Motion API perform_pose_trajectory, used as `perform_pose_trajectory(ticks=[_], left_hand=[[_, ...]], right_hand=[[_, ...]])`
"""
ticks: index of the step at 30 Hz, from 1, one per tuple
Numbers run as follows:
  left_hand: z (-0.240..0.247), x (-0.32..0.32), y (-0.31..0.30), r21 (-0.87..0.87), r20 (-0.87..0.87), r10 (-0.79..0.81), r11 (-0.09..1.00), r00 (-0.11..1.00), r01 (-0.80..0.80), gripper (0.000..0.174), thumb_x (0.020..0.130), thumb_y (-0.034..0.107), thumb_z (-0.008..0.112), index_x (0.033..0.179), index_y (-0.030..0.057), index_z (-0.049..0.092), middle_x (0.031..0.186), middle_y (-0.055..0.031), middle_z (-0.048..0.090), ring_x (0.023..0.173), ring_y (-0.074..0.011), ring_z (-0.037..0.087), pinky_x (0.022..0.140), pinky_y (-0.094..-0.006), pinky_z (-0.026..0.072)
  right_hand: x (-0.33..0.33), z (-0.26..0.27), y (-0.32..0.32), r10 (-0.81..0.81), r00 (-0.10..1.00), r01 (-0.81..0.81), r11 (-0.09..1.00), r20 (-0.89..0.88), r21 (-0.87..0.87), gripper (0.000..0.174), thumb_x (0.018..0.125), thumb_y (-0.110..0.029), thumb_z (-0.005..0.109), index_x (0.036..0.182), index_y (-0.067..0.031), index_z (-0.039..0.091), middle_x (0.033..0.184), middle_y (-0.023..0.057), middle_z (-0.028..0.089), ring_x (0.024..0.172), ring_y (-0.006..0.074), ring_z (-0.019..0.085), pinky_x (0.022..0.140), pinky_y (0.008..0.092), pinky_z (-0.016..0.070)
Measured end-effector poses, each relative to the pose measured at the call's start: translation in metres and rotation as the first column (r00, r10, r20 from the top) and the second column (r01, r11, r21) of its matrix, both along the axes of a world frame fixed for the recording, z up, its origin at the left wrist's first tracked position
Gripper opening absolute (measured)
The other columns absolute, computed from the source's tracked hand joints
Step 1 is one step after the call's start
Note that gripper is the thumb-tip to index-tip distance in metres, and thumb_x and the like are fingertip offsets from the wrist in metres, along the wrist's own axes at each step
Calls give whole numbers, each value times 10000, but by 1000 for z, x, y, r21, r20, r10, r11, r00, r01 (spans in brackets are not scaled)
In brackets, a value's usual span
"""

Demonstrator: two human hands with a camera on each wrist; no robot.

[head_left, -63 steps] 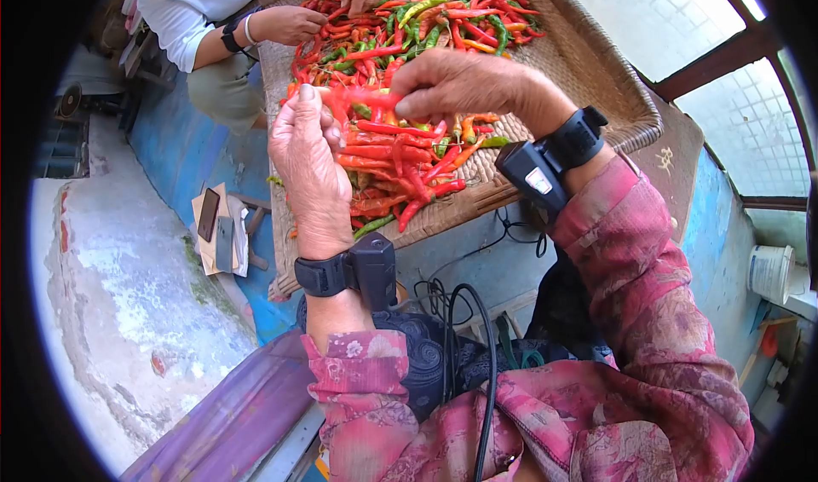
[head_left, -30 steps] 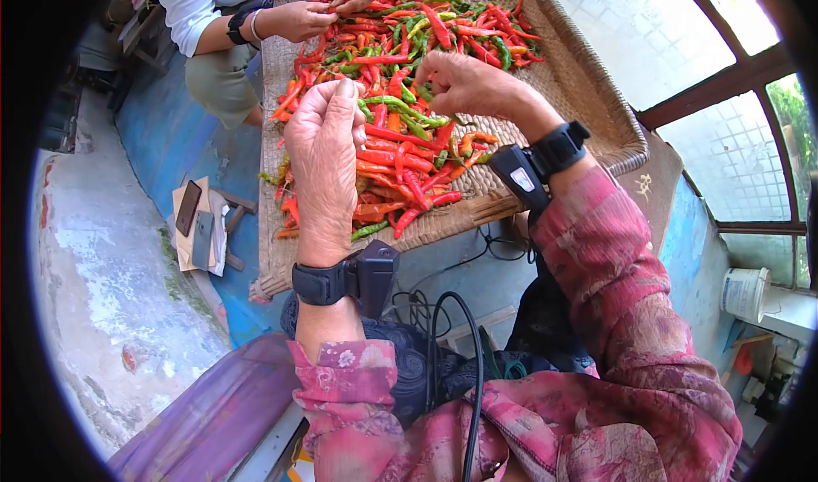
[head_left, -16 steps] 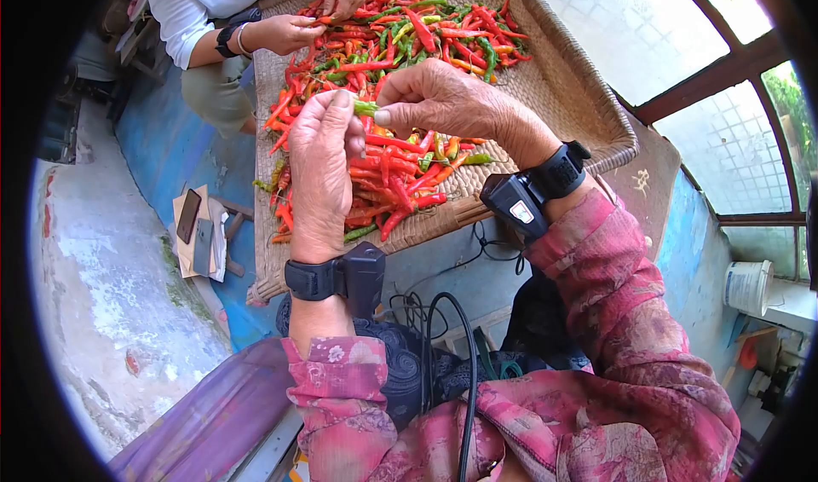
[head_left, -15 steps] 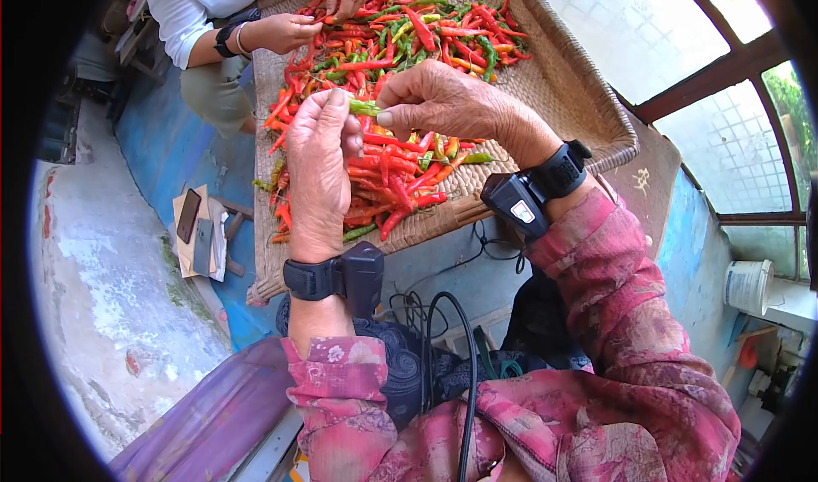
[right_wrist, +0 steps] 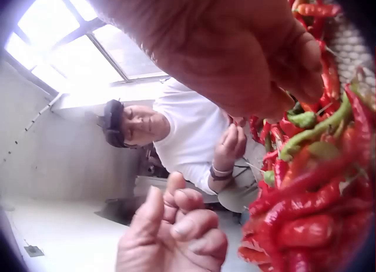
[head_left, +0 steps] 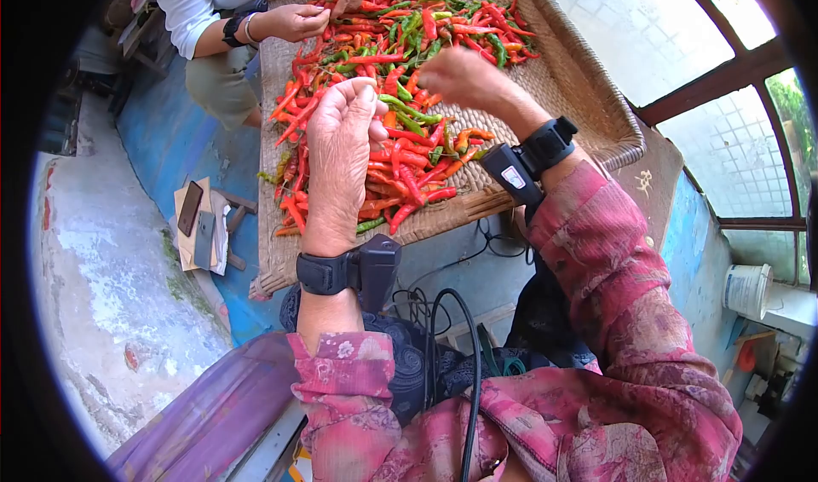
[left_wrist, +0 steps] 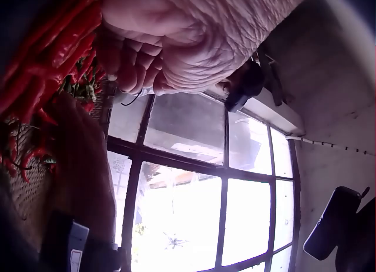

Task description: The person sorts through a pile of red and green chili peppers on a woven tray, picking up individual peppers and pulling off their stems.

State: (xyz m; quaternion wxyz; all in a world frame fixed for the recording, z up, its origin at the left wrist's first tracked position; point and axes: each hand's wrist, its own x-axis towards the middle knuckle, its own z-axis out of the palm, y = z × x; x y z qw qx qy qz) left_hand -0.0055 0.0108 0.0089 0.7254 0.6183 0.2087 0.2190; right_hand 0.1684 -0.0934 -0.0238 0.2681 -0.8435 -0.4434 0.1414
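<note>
Red, green and orange chili peppers (head_left: pixel 407 162) lie heaped on a woven tray (head_left: pixel 588 81). My left hand (head_left: pixel 336 154) is raised over the near left part of the heap. Its fingers are loosely curled; in the right wrist view thumb and forefinger of this left hand (right_wrist: pixel 176 231) stand slightly apart with nothing seen between them. My right hand (head_left: pixel 473 81), blurred, is over the middle of the heap. In the right wrist view its fingers (right_wrist: pixel 305 60) point down close to a green chili pepper (right_wrist: pixel 317 131); I cannot tell whether they hold anything.
Across the tray's left corner, another person's hands (head_left: pixel 294 23) work at the heap's edge. Two phones (head_left: pixel 198 222) lie on a small stool at left. A white bucket (head_left: pixel 747 290) stands at right, beneath windows (head_left: pixel 737 132). Black cables (head_left: pixel 464 329) hang near my lap.
Both hands held a red chili pepper, then something green between their fingertips. Now they are apart: the right hand has moved off to the right over the heap, and the green thing is gone from between them.
</note>
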Motion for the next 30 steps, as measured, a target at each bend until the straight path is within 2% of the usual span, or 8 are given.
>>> perform_pose_trajectory(ticks=[1, 4, 11, 13, 15, 21, 26, 30], left_hand=[[2, 0, 0, -8, 5, 9, 1000, 1000, -9, 212, 909, 236, 550, 1010, 50, 568, 783, -9, 577, 582, -16, 474, 512, -153, 399], [5, -4, 2, -17, 23, 37, 999, 999, -37, 206, 909, 231, 550, 1016, 56, 573, 777, 2, 584, 590, -16, 482, 522, -153, 396], [4, -2, 5, -17, 32, 28, 999, 999, -27, 205, 909, 221, 551, 1028, 55, 572, 759, 9, 585, 583, -18, 485, 524, -156, 391], [5, -2, 5, -18, 30, 37, 999, 999, -36, 207, 909, 221, 551, 1028, 52, 571, 753, 8, 584, 581, -19, 485, 523, -155, 393], [3, -2, 7, -17, 61, 52, 999, 997, -51, 198, 902, 230, 560, 985, 52, 585, 741, 7, 582, 566, -16, 482, 498, -155, 403], [2, -2, 10, -29, 64, 55, 998, 996, -53, 198, 897, 234, 569, 980, 56, 588, 730, 16, 576, 562, -13, 477, 493, -151, 396], [7, -2, 4, -1, 12, 49, 999, 999, -49, 197, 898, 236, 567, 978, 57, 589, 723, 18, 566, 559, -13, 467, 492, -154, 391], [6, -1, 1, 59, -39, 31, 998, 999, -29, 201, 901, 242, 564, 977, 57, 590, 729, 16, 561, 563, -16, 459, 506, -157, 389]], right_hand=[[-3, -7, 6, 130, 989, -136, 988, -75, -78, 303, 804, -275, 560, 880, 7, 641, 838, 234, 630, 836, 363, 626, 759, 438, 495], [-16, -38, 21, 146, 975, -119, 980, 167, -159, 316, 791, -252, 539, 841, 45, 635, 831, 249, 629, 837, 376, 622, 755, 432, 499], [-9, -69, 35, -41, 997, 28, 983, 70, 181, 309, 736, -243, 632, 790, 60, 607, 744, 201, 632, 724, 331, 633, 658, 417, 499], [-5, -47, 29, 79, 920, -122, 989, -383, -88, 334, 718, -260, 651, 758, 67, 597, 665, 145, 607, 658, 239, 610, 595, 364, 476], [-9, -43, 24, 97, 873, -128, 991, -478, -33, 330, 705, -262, 661, 763, 58, 605, 648, 115, 595, 620, 171, 571, 550, 332, 445], [-18, -18, 10, 339, 846, -314, 940, -410, 130, 261, 723, -134, 663, 947, -8, 619, 687, 42, 592, 655, 138, 530, 627, 300, 447], [-32, 2, -15, 373, 920, -367, 928, -118, 69, 307, 743, -132, 675, 1012, -20, 577, 830, 124, 592, 766, 226, 574, 692, 348, 462], [-37, 17, -29, 357, 934, -357, 933, 0, 35, 264, 769, -150, 664, 977, -8, 586, 747, 129, 583, 705, 278, 569, 658, 354, 465]])
